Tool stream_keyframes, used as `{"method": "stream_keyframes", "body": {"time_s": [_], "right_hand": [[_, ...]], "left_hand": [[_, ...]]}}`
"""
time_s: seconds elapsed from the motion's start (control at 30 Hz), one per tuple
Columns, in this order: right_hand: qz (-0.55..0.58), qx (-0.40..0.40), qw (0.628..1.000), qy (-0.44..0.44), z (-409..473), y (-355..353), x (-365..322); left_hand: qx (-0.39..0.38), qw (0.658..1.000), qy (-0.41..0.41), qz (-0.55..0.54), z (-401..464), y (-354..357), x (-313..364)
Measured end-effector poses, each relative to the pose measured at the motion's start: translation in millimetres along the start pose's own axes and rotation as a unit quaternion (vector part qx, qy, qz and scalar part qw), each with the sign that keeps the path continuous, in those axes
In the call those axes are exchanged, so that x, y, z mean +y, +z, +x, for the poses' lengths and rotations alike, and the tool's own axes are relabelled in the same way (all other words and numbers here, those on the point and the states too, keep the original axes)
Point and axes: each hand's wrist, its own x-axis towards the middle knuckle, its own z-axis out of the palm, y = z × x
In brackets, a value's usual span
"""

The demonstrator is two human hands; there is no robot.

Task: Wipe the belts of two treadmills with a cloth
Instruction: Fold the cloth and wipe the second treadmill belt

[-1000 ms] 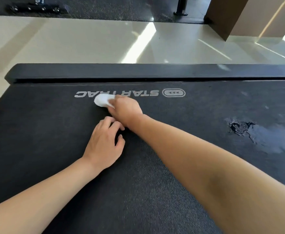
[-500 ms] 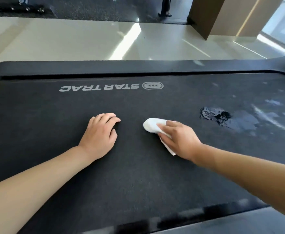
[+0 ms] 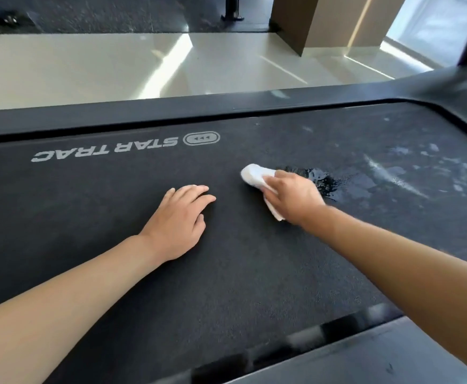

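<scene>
**Head view: cloth held at the edge of a wet patch**

Head view, left to right: the left hand (image 3: 178, 221) is laid flat on the treadmill belt (image 3: 93, 206), its grip relaxed and empty. Just beside it, a white cloth (image 3: 255, 174) is held by the right hand (image 3: 293, 196), fingers curled over it, against the belt, touching a wet patch (image 3: 323, 181).

1. L hand (image 3: 178, 218) is laid palm down on the belt (image 3: 116, 273), fingers loosely bent and close together, nothing held.
2. L forearm is stretched in from lower left, bare, wrist roughly straight.
3. R hand (image 3: 293, 196) is pressed down over the cloth (image 3: 254, 174), fingers curled round it.
4. R forearm is extended in from lower right, bare.
</scene>
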Motion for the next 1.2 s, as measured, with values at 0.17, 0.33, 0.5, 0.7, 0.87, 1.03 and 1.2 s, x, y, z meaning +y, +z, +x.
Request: {"method": "stream_keyframes", "body": {"time_s": [0.17,0.33,0.5,0.7,0.87,1.03,1.2], "right_hand": [[0.100,-0.015,0.978,-0.183,-76,9,-56],[0.080,0.034,0.984,-0.155,-65,-7,1],[0.049,0.092,0.992,0.066,14,-23,85],[-0.004,0.010,0.988,0.155,56,5,90],[0.062,-0.001,0.997,-0.043,-6,12,-15],[0.123,-0.063,0.953,-0.270,-75,10,-67],[0.022,0.008,1.000,-0.013,-16,-4,43]], "left_hand": [[0.009,1.000,-0.005,-0.019,27,13,18],[0.047,0.998,-0.004,-0.031,31,24,17],[0.056,0.998,0.000,-0.040,32,22,18],[0.056,0.998,0.002,-0.039,31,21,19],[0.137,0.973,-0.085,-0.166,35,20,14],[0.139,0.955,-0.124,-0.230,35,17,11],[0.096,0.992,-0.028,-0.072,32,22,16]]}}
